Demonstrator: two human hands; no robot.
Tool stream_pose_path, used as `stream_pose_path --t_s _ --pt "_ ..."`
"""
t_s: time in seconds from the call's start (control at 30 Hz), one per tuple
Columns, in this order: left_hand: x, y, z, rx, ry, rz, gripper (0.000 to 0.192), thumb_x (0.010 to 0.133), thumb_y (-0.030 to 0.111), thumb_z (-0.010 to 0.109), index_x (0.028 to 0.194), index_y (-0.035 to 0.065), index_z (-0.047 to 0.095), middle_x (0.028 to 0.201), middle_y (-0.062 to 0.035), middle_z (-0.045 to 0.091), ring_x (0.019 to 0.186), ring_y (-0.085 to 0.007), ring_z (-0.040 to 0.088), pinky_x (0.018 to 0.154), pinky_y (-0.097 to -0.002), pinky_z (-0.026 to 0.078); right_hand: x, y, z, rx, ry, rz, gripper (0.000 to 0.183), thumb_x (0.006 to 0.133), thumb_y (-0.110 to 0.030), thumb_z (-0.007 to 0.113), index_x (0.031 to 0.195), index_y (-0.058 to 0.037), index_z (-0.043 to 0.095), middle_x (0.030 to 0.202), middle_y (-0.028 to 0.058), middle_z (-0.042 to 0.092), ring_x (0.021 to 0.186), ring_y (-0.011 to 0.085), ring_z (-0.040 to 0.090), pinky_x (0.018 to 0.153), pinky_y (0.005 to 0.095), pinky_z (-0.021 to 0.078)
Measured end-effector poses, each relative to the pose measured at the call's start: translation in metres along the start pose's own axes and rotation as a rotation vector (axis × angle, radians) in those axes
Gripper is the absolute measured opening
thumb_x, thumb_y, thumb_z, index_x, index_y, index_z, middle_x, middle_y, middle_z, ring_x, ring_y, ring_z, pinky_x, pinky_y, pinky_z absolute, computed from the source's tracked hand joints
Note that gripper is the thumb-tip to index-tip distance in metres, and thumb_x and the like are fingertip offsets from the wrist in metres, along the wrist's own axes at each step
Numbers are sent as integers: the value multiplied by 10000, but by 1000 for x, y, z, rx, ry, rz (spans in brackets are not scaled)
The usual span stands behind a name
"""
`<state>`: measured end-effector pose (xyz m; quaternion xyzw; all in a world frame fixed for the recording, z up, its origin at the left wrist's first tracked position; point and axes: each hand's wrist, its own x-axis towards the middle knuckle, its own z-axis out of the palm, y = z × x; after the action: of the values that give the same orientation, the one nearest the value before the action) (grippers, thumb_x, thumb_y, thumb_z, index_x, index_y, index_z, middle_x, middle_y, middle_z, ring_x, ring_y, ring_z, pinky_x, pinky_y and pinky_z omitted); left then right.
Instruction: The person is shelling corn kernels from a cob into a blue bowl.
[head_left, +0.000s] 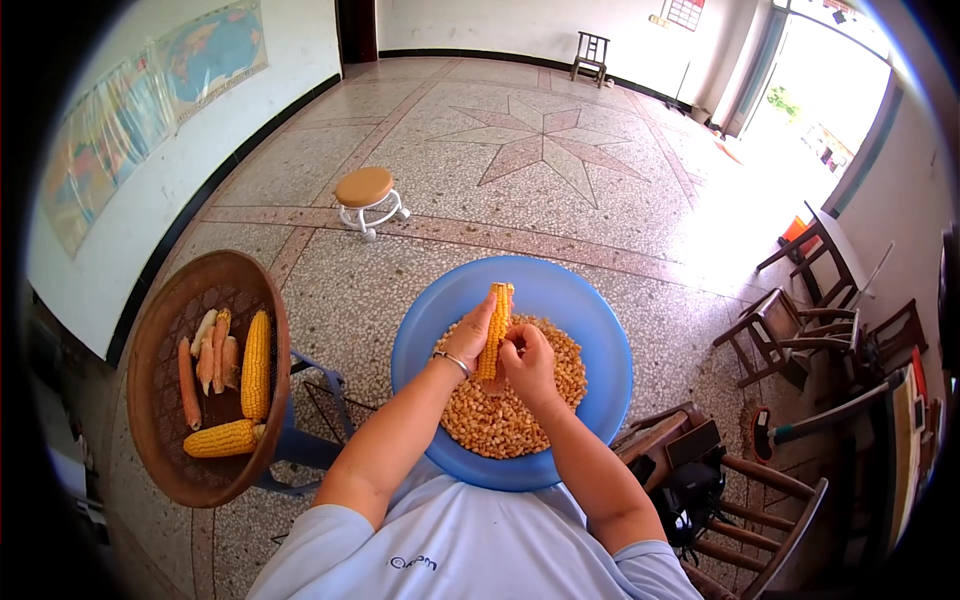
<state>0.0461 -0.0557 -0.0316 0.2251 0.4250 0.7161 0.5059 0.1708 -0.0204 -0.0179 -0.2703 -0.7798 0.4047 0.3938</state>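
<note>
My left hand (466, 336) grips a partly shelled corn cob (496, 322) and holds it upright over a blue plastic basin (592, 315). Against the cob's lower right side are the bent fingers of my right hand (529, 360), thumb and forefinger close together; whether they pinch a kernel cannot be told. Loose corn kernels (495, 427) lie heaped in the basin, which rests at my lap. To the left, a brown woven basket (277, 330) holds two full ears of corn, one upright in view (256, 366) and one lying across (221, 439), beside several bare cobs (219, 352).
A blue plastic stool (300, 450) stands under the basket. Ahead on the terrazzo floor is a round stool with a tan seat (364, 187). Wooden chairs (787, 330) crowd the right side. A nearer wooden chair (765, 517) at lower right bears a black bag (686, 502).
</note>
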Motion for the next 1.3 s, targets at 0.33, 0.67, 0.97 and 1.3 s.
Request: stream_pose_path --t_s 0.33,0.67,0.97,1.3 --pt "0 8 0 -70 77 -81 536 867 569 450 1100 92 523 813 -18 538 706 -105 525 681 -245 471 9 20 -4 150 83 -86 96 816 -80 566 829 -4 509 753 54 498 646 130 494 584 259 429" --pt "-2 5 4 37 60 9 588 849 596 457 1102 69 521 831 -14 519 753 -91 513 697 -238 465 1 10 3 397 -142 247 187 854 -172 629 866 -38 499 726 -6 507 624 66 477 548 211 413" --pt "-1 5 -1 -36 94 -100 623 835 614 463 1109 58 525 830 -14 523 742 -98 520 681 -247 470 4 13 5 542 -182 291 108 893 -129 552 930 -38 508 730 -9 535 616 55 504 533 208 423" --pt "3 4 5 8 133 -35 616 836 606 469 1131 69 534 859 -12 540 758 -98 518 711 -245 457 4 18 2 460 -123 339 51 848 -67 522 869 -25 503 769 11 519 668 79 512 582 231 435"
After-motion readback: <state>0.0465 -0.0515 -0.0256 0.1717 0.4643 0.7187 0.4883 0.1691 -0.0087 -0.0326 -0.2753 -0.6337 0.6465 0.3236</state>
